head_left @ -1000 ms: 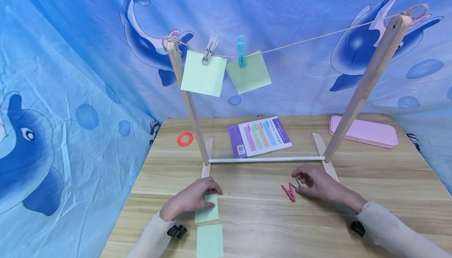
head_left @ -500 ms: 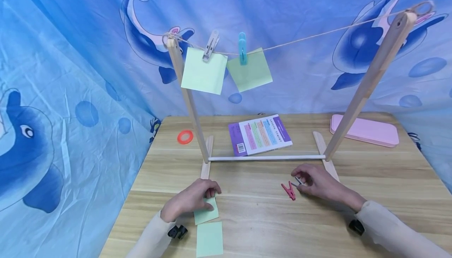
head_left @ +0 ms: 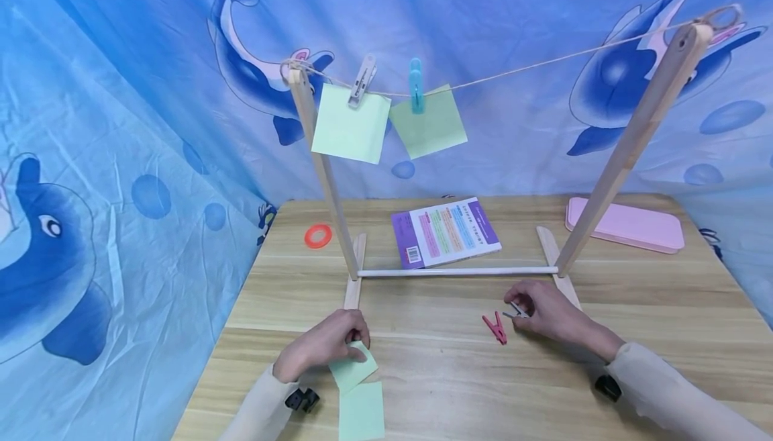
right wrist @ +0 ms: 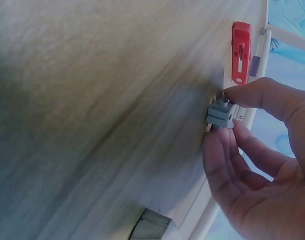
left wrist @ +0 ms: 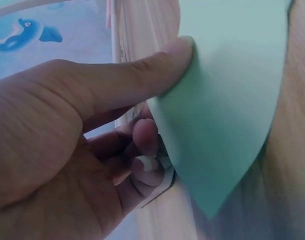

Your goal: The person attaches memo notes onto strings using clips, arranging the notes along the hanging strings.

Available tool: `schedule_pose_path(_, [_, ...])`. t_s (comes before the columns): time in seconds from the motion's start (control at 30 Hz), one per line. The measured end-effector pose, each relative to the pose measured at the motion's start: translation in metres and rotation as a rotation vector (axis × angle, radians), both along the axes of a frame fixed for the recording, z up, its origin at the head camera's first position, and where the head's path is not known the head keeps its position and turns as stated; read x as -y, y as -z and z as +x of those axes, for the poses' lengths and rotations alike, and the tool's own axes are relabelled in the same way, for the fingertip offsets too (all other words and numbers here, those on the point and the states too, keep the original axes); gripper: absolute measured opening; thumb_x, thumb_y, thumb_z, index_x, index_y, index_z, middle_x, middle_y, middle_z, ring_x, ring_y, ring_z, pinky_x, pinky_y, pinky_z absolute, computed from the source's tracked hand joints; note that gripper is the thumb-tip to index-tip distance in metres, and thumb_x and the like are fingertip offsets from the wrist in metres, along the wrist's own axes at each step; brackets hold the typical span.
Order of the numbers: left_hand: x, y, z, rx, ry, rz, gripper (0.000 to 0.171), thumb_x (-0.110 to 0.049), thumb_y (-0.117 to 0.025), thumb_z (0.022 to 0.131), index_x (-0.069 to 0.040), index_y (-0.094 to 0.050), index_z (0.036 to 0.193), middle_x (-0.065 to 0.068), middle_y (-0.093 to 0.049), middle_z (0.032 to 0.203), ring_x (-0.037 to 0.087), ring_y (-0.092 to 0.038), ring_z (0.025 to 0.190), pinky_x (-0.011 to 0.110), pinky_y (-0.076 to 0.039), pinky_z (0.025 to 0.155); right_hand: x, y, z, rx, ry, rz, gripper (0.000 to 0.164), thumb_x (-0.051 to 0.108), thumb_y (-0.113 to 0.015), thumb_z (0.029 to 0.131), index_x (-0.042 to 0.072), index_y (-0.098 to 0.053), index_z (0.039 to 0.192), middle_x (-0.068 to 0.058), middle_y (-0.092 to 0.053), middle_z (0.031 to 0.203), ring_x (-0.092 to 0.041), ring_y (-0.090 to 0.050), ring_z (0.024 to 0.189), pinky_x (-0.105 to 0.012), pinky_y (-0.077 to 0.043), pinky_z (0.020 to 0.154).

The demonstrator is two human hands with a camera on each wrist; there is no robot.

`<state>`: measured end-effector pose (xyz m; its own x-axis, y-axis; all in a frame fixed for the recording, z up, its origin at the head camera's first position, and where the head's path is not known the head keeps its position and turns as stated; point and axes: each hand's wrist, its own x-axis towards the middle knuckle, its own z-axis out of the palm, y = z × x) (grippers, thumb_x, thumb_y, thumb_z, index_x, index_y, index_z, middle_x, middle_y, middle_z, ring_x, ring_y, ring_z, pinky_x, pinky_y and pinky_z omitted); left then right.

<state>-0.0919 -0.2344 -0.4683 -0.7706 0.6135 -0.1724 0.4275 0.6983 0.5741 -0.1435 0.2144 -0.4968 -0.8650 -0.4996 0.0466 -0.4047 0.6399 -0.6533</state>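
Note:
My left hand point(head_left: 326, 344) pinches a pale green paper note point(head_left: 351, 372) by its edge. In the left wrist view the thumb lies on the face of this note point(left wrist: 227, 100), which bends and hangs to a corner. A second green note point(head_left: 362, 413) lies flat on the table, partly overlapped by the first. At the right, my right hand point(head_left: 552, 315) holds a small grey clothespin point(head_left: 515, 311) between thumb and fingers, close to the tabletop. Just left of it lies a red clothespin point(head_left: 496, 329). The right wrist view shows the grey clothespin point(right wrist: 220, 114) at the fingertips.
A wooden frame point(head_left: 634, 139) carries a string point(head_left: 543, 63). Two green notes hang there from a grey clothespin point(head_left: 363, 80) and a blue clothespin point(head_left: 417, 85). Behind the crossbar point(head_left: 459, 272) lie a purple-edged book point(head_left: 447, 233), an orange ring point(head_left: 317, 235) and a pink case point(head_left: 634, 226).
The left hand has drawn back slightly with the upper note, which has turned and now overlaps the lower one. The right hand has shifted slightly right with the grey clothespin, away from the red one.

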Motion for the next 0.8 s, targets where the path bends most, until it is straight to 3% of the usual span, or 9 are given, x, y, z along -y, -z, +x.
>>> schedule_pose_path(0.23, [0.002, 0.003, -0.002, -0.013, -0.019, 0.014, 0.015, -0.012, -0.088, 0.082, -0.015, -0.074, 0.086, -0.005, -0.068, 0.086, 0.004, -0.052, 0.072, 0.015, -0.045, 0.066, 0.000, -0.007, 0.000, 0.035, 0.017, -0.042, 0.026, 0.006, -0.084, 0.079, 0.003, -0.075, 0.103, 0.003, -0.068, 0.081, -0.005, -0.061, 0.073, -0.020, -0.054, 0.065])
schedule_pose_path(0.47, [0.004, -0.002, -0.007, 0.054, -0.042, 0.087, 0.011, -0.007, -0.085, 0.086, -0.011, -0.075, 0.089, -0.007, -0.068, 0.078, -0.004, -0.047, 0.062, 0.015, -0.046, 0.057, -0.003, -0.009, -0.004, 0.018, 0.044, -0.079, 0.031, 0.002, -0.087, 0.076, 0.005, -0.073, 0.103, 0.004, -0.069, 0.080, -0.004, -0.062, 0.072, -0.021, -0.056, 0.063])
schedule_pose_path(0.8, [0.014, -0.022, -0.012, 0.016, -0.058, 0.095, 0.020, 0.003, -0.077, 0.089, -0.010, -0.078, 0.104, 0.000, -0.075, 0.094, 0.004, -0.060, 0.081, 0.022, -0.055, 0.073, -0.005, -0.019, -0.008, -0.023, 0.040, -0.128, 0.031, -0.003, -0.087, 0.074, 0.005, -0.071, 0.100, 0.002, -0.072, 0.082, -0.003, -0.065, 0.073, -0.023, -0.060, 0.066])
